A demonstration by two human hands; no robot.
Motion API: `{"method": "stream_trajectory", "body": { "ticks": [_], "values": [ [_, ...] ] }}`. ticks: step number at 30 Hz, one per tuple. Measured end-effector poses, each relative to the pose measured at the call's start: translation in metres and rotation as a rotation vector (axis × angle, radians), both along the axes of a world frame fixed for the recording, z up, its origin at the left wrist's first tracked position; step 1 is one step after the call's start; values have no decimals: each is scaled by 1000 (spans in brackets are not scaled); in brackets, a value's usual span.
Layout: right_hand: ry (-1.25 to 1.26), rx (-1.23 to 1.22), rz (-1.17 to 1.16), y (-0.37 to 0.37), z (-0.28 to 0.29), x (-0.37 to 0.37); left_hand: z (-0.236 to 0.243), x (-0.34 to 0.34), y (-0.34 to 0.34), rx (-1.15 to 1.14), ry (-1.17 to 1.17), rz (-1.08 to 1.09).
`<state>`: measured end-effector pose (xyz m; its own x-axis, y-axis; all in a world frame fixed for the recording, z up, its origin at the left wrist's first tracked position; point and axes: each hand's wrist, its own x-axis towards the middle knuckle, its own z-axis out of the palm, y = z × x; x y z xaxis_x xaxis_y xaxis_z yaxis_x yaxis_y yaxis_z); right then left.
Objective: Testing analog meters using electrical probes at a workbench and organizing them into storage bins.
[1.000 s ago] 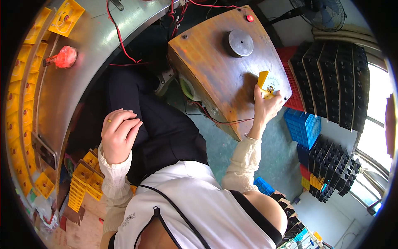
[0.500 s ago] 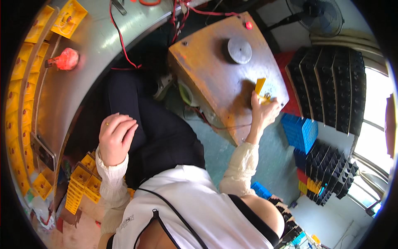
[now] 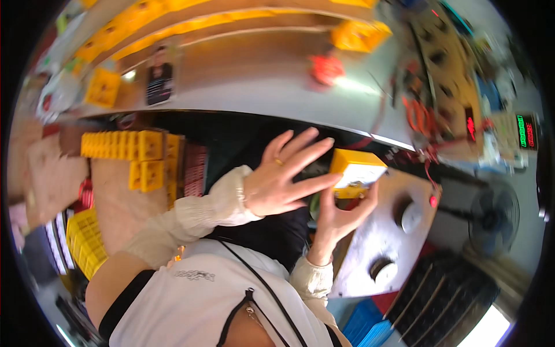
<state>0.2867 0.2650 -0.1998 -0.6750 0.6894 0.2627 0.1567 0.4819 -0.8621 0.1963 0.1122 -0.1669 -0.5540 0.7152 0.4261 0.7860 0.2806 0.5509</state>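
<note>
One yellow unit [image 3: 361, 158] raised near table [image 3: 243, 87] edge, right grip [image 3: 347, 194] clamped on it; left grip [image 3: 283, 173] beside it, fingers spread, contact unclear; unit seemingly clear of metal box [image 3: 358, 257], not yet set down

Workbench [image 3: 248, 81] spans upper frame; phone [image 3: 160, 78] lies on it, upper left. Right of centre: meter [image 3: 361, 159] in right hand [image 3: 341, 220], left hand [image 3: 283, 179] to its left. Lower right: box [image 3: 367, 234] bearing two discs [image 3: 411, 217]; fan [image 3: 494, 211] beyond, right.
</note>
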Motion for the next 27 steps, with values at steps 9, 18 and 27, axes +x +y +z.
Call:
{"method": "stream_trajectory", "body": {
  "ticks": [9,18,27],
  "values": [
    [-40,-275,492,-72,21,-62,-7,-55,-89,33,8,367],
    [-76,-129,330,-60,18,-46,-22,-55,-86,125,22,409],
    [-71,-127,294,-62,20,-50,-21,-54,-83,134,19,434]
  ]
}}
